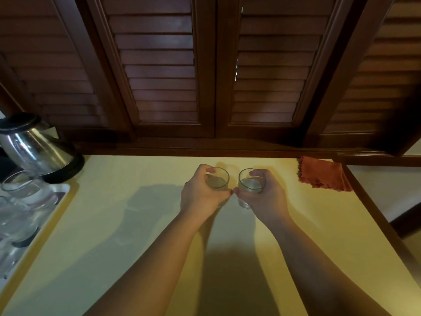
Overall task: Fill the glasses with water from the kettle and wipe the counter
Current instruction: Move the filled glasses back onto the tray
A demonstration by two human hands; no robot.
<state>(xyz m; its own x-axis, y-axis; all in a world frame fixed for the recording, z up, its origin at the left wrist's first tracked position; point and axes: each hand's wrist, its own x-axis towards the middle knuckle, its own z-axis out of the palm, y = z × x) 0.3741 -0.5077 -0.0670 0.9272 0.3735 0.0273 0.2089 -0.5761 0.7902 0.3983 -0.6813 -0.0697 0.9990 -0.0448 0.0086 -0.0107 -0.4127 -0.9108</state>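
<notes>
I hold one glass in each hand near the middle of the worktop's far edge. My left hand [200,190] curls its fingers and thumb round the left glass [217,179]; my right hand [262,192] curls the same way round the right glass [250,182]. The two glasses stand upright, just beside each other, and my thumb tips nearly meet between them. Each glass shows a pale level low inside (I cannot tell how full). The kettle [38,149] stands at the far left corner of the worktop [136,224]. Beside it, along the left edge, a white tray [61,195] carries more glassware. An orange cloth [323,174] lies folded at the far right corner, well apart from both hands.
</notes>
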